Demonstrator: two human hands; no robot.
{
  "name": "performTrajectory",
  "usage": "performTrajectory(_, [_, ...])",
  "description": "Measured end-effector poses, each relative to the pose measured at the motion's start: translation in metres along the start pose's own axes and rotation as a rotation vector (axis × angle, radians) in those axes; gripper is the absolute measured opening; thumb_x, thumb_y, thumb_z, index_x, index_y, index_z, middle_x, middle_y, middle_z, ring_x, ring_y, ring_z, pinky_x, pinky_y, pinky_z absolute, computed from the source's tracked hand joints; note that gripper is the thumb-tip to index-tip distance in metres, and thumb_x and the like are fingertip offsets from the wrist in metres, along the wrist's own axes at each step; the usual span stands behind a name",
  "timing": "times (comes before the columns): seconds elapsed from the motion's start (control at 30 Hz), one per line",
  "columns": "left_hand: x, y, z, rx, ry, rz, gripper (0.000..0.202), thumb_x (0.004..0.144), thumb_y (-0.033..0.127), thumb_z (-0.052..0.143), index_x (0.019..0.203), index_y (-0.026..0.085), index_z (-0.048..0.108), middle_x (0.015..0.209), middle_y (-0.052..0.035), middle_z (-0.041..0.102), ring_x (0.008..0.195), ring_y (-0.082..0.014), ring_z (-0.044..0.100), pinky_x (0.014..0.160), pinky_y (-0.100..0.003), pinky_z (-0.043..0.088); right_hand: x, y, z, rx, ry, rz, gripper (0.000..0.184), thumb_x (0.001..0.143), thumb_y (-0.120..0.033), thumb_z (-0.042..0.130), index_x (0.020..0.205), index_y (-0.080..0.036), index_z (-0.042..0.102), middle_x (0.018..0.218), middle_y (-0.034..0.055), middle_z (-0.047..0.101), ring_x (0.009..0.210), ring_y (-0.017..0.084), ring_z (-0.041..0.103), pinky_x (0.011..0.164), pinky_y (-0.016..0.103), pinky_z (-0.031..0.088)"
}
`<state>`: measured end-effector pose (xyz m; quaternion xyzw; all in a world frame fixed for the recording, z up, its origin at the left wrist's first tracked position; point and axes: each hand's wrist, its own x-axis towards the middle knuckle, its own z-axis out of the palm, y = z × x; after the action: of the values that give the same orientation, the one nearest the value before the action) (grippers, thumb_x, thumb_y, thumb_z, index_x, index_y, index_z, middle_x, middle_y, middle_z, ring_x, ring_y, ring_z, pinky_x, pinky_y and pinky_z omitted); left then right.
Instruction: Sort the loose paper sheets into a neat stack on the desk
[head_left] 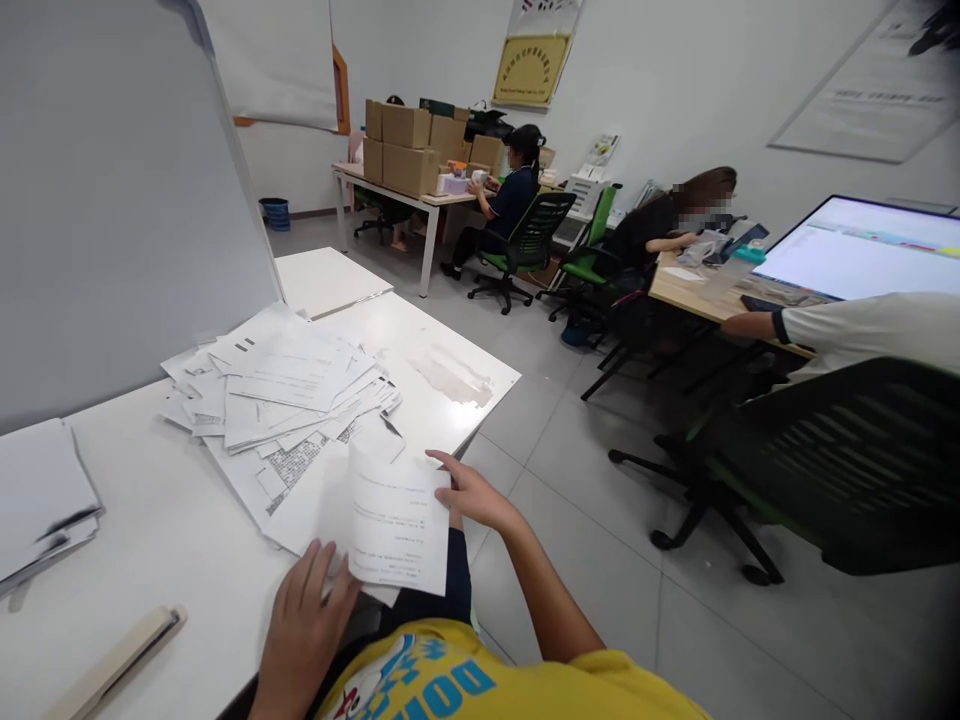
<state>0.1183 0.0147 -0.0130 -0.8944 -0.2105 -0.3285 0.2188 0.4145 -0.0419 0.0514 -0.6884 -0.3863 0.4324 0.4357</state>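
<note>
A printed sheet of paper is raised and bent at the table's front edge, with lines of small text on it. My right hand grips its right edge between thumb and fingers, the index finger stretched along the top corner. At the sheet's lower left lies my left hand, fingers laid flat on the paper and table edge; its thumb is partly hidden. Just beyond both hands spreads a loose, untidy pile of printed papers, some with dense black patterns.
On the white table are a neater paper stack and a long beige stapler-like tool. A grey panel stands behind. Cardboard boxes, seated people and a green-black office chair are farther off.
</note>
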Motion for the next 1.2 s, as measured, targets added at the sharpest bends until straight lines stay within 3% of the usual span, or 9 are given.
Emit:
performTrajectory(0.13, [0.01,0.0,-0.002,0.034,-0.234,-0.04,0.01,0.088,0.024,0.06,0.093,0.018,0.067,0.078,-0.0084,0.063,0.08,-0.026,0.06,0.082,-0.042,0.046,0.007,0.001,0.001,-0.007,0.032,-0.027,0.068,0.07,-0.012,0.063,0.136,-0.025,0.06,0.105,0.0035,0.068,0.082,0.019,0.06,0.079,0.033,0.048])
performTrajectory(0.23, [0.011,0.0,-0.003,-0.002,-0.288,-0.09,0.011,0.087,0.02,0.057,0.092,0.019,0.067,0.081,-0.0087,0.063,0.082,-0.0259,0.058,0.078,-0.041,0.044,0.007,0.008,0.001,0.002,0.096,-0.023,0.065,0.069,-0.012,0.062,0.132,-0.025,0.062,0.094,0.0007,0.066,0.071,0.016,0.055,0.071,0.03,0.046])
performTrajectory(0.33, [0.002,0.002,0.0,-0.054,-0.208,-0.09,0.023,0.084,0.01,0.053,0.099,0.02,0.066,0.088,-0.0087,0.067,0.084,-0.0244,0.059,0.077,-0.039,0.043,0.0,0.01,0.001,-0.029,0.135,-0.013,0.064,0.069,-0.013,0.06,0.132,-0.024,0.062,0.082,-0.0021,0.062,0.065,0.014,0.05,0.064,0.027,0.043])
performTrajectory(0.53, [-0.031,0.011,0.005,-0.056,0.171,-0.122,0.049,0.081,0.018,0.065,0.127,0.033,0.057,0.095,-0.0056,0.067,0.092,-0.0219,0.062,0.092,-0.039,0.045,-0.021,-0.002,0.012,-0.042,0.025,-0.027,0.065,0.074,-0.016,0.059,0.137,-0.025,0.058,0.073,-0.0034,0.06,0.064,0.015,0.053,0.06,0.026,0.043])
performTrajectory(0.63, [-0.021,0.007,-0.001,-0.008,0.113,-0.06,0.052,0.086,0.018,0.064,0.132,0.04,0.057,0.105,-0.0032,0.07,0.107,-0.0216,0.062,0.103,-0.039,0.038,-0.021,-0.007,0.019,-0.085,0.003,-0.037,0.066,0.074,-0.016,0.06,0.139,-0.025,0.056,0.074,-0.0035,0.06,0.065,0.015,0.054,0.062,0.027,0.044])
performTrajectory(0.7, [-0.004,0.0,-0.008,-0.039,0.01,0.034,0.047,0.091,0.013,0.055,0.132,0.033,0.06,0.112,-0.0033,0.073,0.114,-0.0209,0.062,0.104,-0.038,0.037,-0.019,-0.004,0.022,-0.087,0.007,-0.051,0.065,0.075,-0.019,0.063,0.139,-0.026,0.056,0.083,-0.0016,0.064,0.066,0.015,0.054,0.064,0.028,0.045])
performTrajectory(0.9, [0.025,-0.016,-0.024,-0.004,0.069,0.08,0.045,0.09,0.01,0.054,0.133,0.022,0.061,0.123,-0.0076,0.072,0.119,-0.0229,0.064,0.099,-0.037,0.045,-0.039,0.019,0.049,0.277,0.469,0.007,0.059,0.074,-0.043,0.073,0.128,-0.023,0.06,0.117,0.0099,0.066,0.097,0.023,0.062,0.088,0.038,0.053])
performTrajectory(1.07, [0.02,-0.013,-0.052,-0.043,0.076,0.117,0.048,0.092,0.009,0.052,0.135,0.027,0.059,0.122,-0.0043,0.072,0.12,-0.0193,0.065,0.11,-0.035,0.041,-0.079,0.003,0.08,0.782,0.016,0.101,0.051,0.082,-0.055,0.067,0.122,-0.023,0.065,0.112,0.0115,0.073,0.105,0.029,0.067,0.085,0.042,0.057])
performTrajectory(1.2, [0.004,-0.014,-0.081,-0.015,0.055,0.045,0.048,0.091,0.012,0.057,0.135,0.031,0.059,0.115,-0.0003,0.075,0.12,-0.0174,0.065,0.115,-0.034,0.036,-0.083,-0.017,0.095,0.883,-0.087,0.104,0.051,0.075,-0.045,0.076,0.12,-0.026,0.066,0.117,0.0074,0.073,0.107,0.027,0.068,0.088,0.041,0.057])
